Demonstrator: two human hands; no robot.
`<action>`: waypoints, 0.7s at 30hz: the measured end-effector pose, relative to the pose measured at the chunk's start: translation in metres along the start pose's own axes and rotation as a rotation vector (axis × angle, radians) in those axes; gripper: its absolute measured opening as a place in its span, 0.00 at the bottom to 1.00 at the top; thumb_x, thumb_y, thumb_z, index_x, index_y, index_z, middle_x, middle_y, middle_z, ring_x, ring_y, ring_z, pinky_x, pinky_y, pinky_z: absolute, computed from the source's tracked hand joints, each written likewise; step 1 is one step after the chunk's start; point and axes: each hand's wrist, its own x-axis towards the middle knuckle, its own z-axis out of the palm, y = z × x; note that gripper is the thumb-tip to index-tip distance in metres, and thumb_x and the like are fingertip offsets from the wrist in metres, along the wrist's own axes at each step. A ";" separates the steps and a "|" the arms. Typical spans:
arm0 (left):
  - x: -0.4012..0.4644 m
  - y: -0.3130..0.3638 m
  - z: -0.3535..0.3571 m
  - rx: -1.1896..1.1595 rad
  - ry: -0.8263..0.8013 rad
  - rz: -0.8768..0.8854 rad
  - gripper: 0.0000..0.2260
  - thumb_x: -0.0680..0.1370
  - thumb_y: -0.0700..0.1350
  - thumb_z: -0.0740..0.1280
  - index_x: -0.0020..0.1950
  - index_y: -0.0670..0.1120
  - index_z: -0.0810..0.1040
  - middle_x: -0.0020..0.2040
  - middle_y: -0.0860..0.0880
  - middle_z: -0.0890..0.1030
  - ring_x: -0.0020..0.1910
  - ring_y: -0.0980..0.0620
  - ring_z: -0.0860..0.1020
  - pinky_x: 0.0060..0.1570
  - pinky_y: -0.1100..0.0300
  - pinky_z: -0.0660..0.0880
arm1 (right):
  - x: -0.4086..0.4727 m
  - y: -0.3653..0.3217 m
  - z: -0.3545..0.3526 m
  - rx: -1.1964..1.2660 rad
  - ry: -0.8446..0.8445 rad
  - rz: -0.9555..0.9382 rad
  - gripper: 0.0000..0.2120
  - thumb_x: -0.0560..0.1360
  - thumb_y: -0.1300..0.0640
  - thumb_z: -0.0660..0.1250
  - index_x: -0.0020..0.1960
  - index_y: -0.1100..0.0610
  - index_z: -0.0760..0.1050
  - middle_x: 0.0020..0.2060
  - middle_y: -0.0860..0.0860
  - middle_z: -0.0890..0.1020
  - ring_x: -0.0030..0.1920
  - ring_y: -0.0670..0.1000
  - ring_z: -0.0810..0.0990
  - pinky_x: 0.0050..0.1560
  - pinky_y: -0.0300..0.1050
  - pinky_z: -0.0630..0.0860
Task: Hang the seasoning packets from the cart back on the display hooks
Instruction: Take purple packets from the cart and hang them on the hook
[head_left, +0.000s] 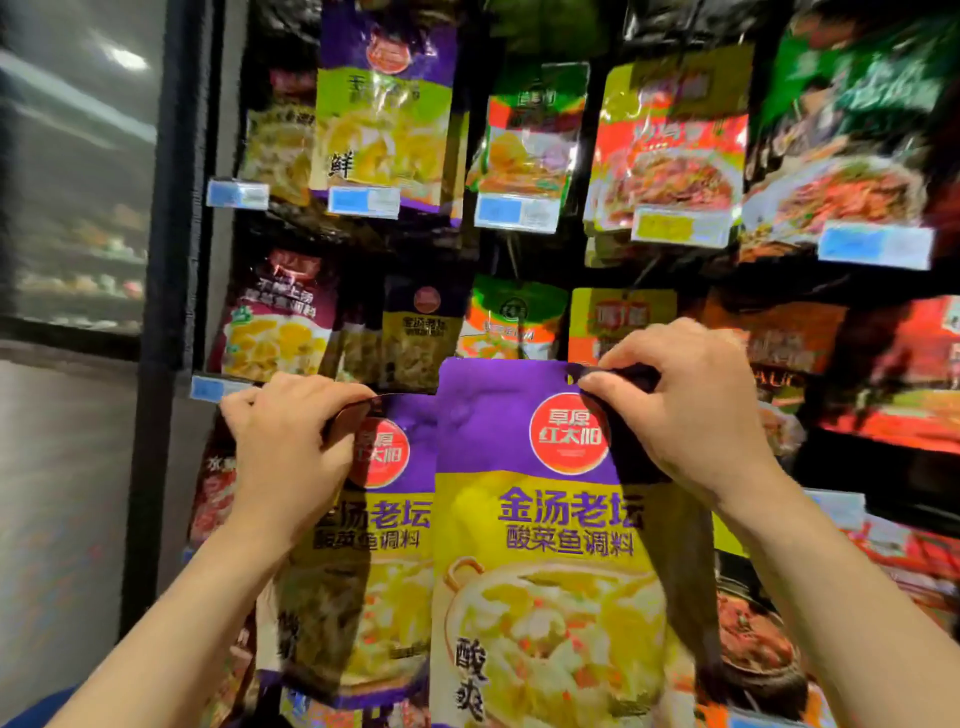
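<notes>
a dark store display wall (519, 249) fills the frame, rows of seasoning packets hanging above price tags (363, 201), with a glass cooler door (78, 182) blurred at the upper left. in the lower middle of the frame two purple-and-yellow packets are held up against the wall. the left hand (291, 441) pinches the top edge of the left packet (374, 571), fingers curled over it. the right hand (685, 400) pinches the top right corner of the right packet (540, 545), thumb and fingertips closed just beside its hang hole (569, 375). the cart is not in view. the step in hand looks like lining a packet up for hanging; no hook shows clearly behind it. the next move likely calls for finding a free hook among the matching purple packets (423, 332) in the middle row and threading the hole over its tip.
</notes>
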 end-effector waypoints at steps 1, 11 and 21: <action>0.006 -0.004 -0.001 0.005 0.018 -0.001 0.15 0.67 0.49 0.58 0.47 0.50 0.82 0.44 0.52 0.82 0.48 0.51 0.73 0.42 0.58 0.52 | 0.007 0.000 0.006 0.004 0.003 0.006 0.11 0.67 0.47 0.67 0.36 0.54 0.80 0.35 0.49 0.83 0.41 0.55 0.78 0.43 0.46 0.62; 0.062 -0.107 -0.010 0.129 0.116 0.044 0.13 0.72 0.50 0.58 0.47 0.53 0.81 0.45 0.54 0.82 0.48 0.53 0.73 0.44 0.58 0.51 | 0.111 -0.017 0.100 -0.070 0.102 0.031 0.07 0.70 0.50 0.71 0.40 0.54 0.82 0.40 0.54 0.84 0.47 0.59 0.78 0.47 0.49 0.63; 0.142 -0.207 0.010 0.007 0.133 0.176 0.09 0.72 0.51 0.61 0.48 0.55 0.80 0.47 0.60 0.79 0.50 0.54 0.73 0.50 0.52 0.60 | 0.208 -0.052 0.224 -0.040 0.076 0.221 0.10 0.68 0.47 0.72 0.44 0.52 0.82 0.44 0.54 0.83 0.49 0.58 0.79 0.40 0.45 0.68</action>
